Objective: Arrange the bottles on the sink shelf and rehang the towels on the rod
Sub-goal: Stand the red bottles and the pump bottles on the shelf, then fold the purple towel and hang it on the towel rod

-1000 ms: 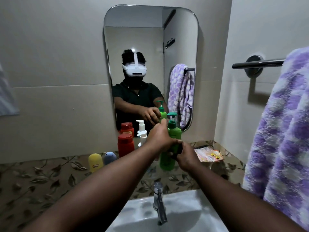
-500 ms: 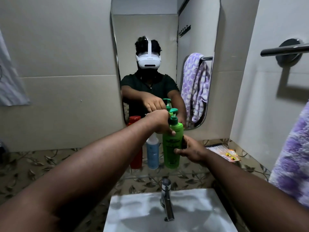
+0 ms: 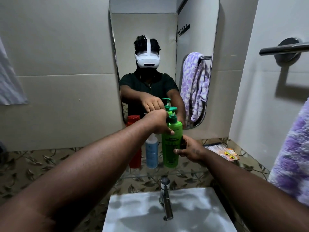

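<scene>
A tall green pump bottle [image 3: 171, 146] stands upright on the glass shelf [image 3: 192, 172] below the mirror. My left hand [image 3: 158, 122] grips its upper part near the pump, and my right hand [image 3: 190, 149] holds its right side lower down. To its left stand a pale blue bottle [image 3: 151, 152] and a red bottle [image 3: 135, 156], both partly hidden behind my left arm. A purple and white towel [image 3: 291, 164] hangs at the right edge, below the chrome rod [image 3: 284, 49].
A white sink [image 3: 142, 213] with a chrome tap [image 3: 165, 198] lies directly below. An orange packet [image 3: 225, 152] lies in the right corner of the shelf. A pale cloth [image 3: 10, 84] hangs on the left wall. The mirror [image 3: 165, 64] reflects me and the towel.
The view has shifted left and down. The green bottle now stands on the shelf next to the blue and red bottles, with both hands still on it.
</scene>
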### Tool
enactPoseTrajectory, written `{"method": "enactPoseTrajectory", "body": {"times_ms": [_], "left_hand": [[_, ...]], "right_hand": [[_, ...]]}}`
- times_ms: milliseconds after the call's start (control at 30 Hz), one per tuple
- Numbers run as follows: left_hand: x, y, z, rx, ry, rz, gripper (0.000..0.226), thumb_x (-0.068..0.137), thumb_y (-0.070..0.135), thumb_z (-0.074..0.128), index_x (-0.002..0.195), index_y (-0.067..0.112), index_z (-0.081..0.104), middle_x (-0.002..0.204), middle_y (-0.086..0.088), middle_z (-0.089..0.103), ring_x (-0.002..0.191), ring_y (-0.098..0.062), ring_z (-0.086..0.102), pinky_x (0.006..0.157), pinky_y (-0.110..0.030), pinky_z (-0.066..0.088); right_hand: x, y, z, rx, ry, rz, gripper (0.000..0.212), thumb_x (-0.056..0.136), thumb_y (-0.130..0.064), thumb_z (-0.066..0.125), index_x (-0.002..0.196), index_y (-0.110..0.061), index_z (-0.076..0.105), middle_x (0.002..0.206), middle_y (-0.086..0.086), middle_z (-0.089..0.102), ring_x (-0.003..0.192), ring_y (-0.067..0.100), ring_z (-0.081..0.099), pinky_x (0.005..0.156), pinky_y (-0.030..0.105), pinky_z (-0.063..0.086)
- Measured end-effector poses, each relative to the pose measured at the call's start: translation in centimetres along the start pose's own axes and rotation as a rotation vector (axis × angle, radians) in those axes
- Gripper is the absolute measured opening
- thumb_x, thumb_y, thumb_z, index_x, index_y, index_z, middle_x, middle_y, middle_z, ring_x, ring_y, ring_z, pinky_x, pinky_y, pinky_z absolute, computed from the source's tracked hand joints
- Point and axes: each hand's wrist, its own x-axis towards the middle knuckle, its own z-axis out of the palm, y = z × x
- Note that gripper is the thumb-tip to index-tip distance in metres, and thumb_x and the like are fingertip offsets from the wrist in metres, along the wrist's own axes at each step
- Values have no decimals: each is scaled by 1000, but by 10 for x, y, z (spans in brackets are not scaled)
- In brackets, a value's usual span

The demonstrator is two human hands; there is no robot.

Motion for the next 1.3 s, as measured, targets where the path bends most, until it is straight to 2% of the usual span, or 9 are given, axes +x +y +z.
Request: {"method": "enactPoseTrajectory", "body": {"times_ms": [200, 400, 567, 733, 900, 967, 1067, 1200, 1300], "left_hand": [[-11, -11, -4, 19, 68, 29, 57, 74, 42, 89, 121, 16, 69, 108, -2, 72, 98, -19, 68, 86, -42, 60], [-36, -31, -25, 80, 234, 49, 45, 74, 42, 88, 110, 22, 71, 99, 0, 72, 88, -20, 66, 74, -36, 57], [-68, -24, -45, 357, 670, 169, 18, 79, 34, 65, 80, 18, 59, 78, -8, 69, 74, -37, 66, 60, -39, 45], [-93, 64, -41, 162, 1019, 549, 13, 90, 24, 61, 79, 17, 56, 69, -7, 59, 62, -36, 60, 58, -41, 38], [-104, 143, -36, -376, 1000, 722, 16, 98, 21, 53, 94, 12, 65, 83, -6, 67, 75, -34, 63, 66, -45, 46], [-101, 162, -36, -550, 983, 755, 15, 100, 20, 53, 98, 11, 65, 85, -6, 68, 76, -34, 62, 65, -45, 47], [-99, 184, -35, -700, 894, 838, 16, 99, 24, 51, 108, 15, 61, 94, -7, 68, 81, -37, 64, 64, -47, 51], [-107, 209, -43, -696, 852, 1059, 37, 89, 20, 54, 126, 20, 48, 113, -5, 67, 98, -25, 63, 79, -38, 47], [-124, 223, -52, -707, 839, 1158, 37, 93, 28, 45, 130, 19, 43, 122, -4, 63, 107, -26, 64, 85, -43, 47]], "right_hand": [[-5, 3, -1, 69, 83, 19, 62, 78, 20, 71, 131, -4, 52, 119, 15, 66, 104, 25, 65, 73, 29, 61], [-24, -11, -5, -175, 497, 17, 31, 81, 2, 61, 94, -26, 57, 93, 1, 70, 88, 25, 67, 78, 42, 56], [-49, -53, 8, -222, 870, -129, 16, 82, -9, 60, 80, -26, 57, 84, -1, 71, 82, 27, 65, 72, 36, 53], [-86, -113, 1, 29, 1124, -358, 20, 81, -11, 63, 74, -27, 55, 72, -6, 66, 72, 19, 62, 69, 39, 53], [-155, -156, -24, 184, 1304, -574, 18, 82, -5, 64, 78, -22, 59, 70, -10, 63, 66, 5, 58, 65, 27, 50], [-178, -171, -27, 40, 1421, -621, 23, 81, 2, 58, 80, -21, 60, 73, -10, 64, 70, 3, 60, 67, 21, 49], [-203, -185, -27, -215, 1518, -698, 22, 80, 1, 53, 88, -17, 63, 83, -7, 67, 81, 14, 66, 74, 34, 55], [-236, -195, -32, -536, 1659, -726, 27, 79, -1, 54, 100, -14, 66, 98, -2, 69, 94, 20, 66, 84, 43, 54], [-257, -202, -30, -743, 1722, -644, 33, 77, -1, 57, 107, -11, 67, 105, 1, 69, 99, 22, 63, 91, 43, 52]]}}
